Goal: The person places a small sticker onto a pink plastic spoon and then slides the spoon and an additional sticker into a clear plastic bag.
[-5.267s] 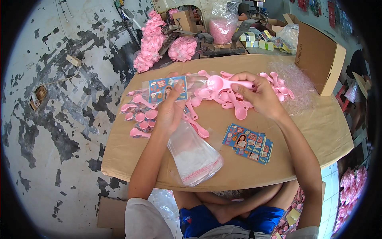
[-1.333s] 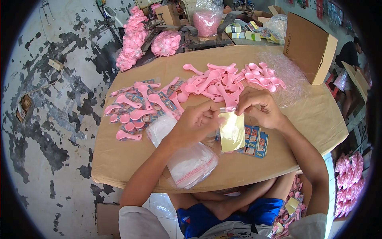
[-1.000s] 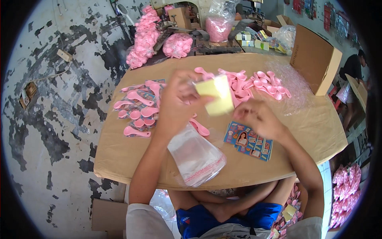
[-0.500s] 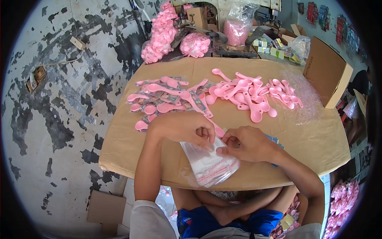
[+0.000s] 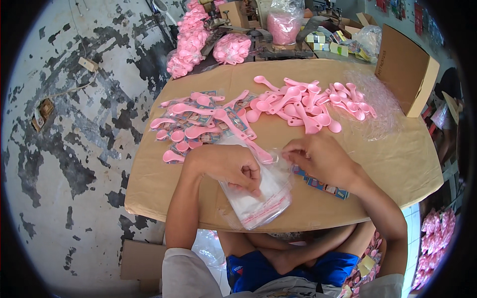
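1. The left hand [image 5: 228, 166] is hovering low over the stack of clear bags [image 5: 261, 198], its fingers curling inward and its fingertips pointing down at the plastic. The thumb side is partly hidden, so I cannot make out whether it is pinching a bag.
2. The right hand [image 5: 320, 156] is reaching in from the other side, its thumb and index fingertips coming close together beside the stack's upper right edge. Thin clear film is showing next to those fingertips; whether they are gripping it is impossible to make out.
3. The stack is lying slantwise near the front edge of the brown-covered table [image 5: 397, 164], between the person's forearms.
4. 1 pink spoon [image 5: 258, 150] is lying at the upper end of the stack, between the 2 hands.
5. Blue printed cards [image 5: 325, 188] are lying partly hidden beneath the right hand and forearm.
6. Bagged spoons with cards [image 5: 198, 121] are spreading over the table's left part, beyond the left hand.
7. Loose pink spoons [image 5: 293, 99] are lying heaped farther back, beyond the right hand.
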The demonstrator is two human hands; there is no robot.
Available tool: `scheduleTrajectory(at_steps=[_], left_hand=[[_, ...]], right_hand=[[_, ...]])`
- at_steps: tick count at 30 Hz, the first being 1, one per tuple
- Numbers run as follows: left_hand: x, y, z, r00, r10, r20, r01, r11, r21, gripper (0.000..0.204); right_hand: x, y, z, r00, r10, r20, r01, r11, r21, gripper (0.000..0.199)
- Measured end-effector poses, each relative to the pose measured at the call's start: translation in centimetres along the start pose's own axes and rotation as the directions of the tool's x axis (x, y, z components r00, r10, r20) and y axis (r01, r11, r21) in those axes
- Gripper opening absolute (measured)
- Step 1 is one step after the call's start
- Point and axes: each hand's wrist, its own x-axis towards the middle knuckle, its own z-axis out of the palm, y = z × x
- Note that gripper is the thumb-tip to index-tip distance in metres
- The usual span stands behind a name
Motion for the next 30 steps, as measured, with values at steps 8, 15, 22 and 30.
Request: scheduleTrajectory(at_steps=[8,15,22,30], left_hand=[[4.4,3.5,2.9,0.668,0.070,-0.741,-0.529,0.744,-0.407,0.040],[7.1,2.5,2.4,0.603,-0.019,-0.798,-0.689,0.492,-0.532,0.033],[7.0,2.1,2.4,0.457,-0.145,-0.878,-0.741,0.484,-0.465,0.035],[6.0,1.9,1.8,0.387,-0.207,-0.899,-0.824,0.361,-0.437,0.049]], right_hand=[[-1.5,-0.2,-2.4,0.842,-0.408,-0.352,0.277,0.888,-0.366,0.013],[-4.4,2.8,-4.0,0.999,-0.008,-0.036,-0.007,0.917,-0.399,0.028],[-2.9,4.6,-4.6,0.968,0.224,0.115,-0.203,0.964,-0.174,0.029],[-1.2,2.8,-4.5,0.940,0.336,-0.062,-0.271,0.843,0.465,0.021]])
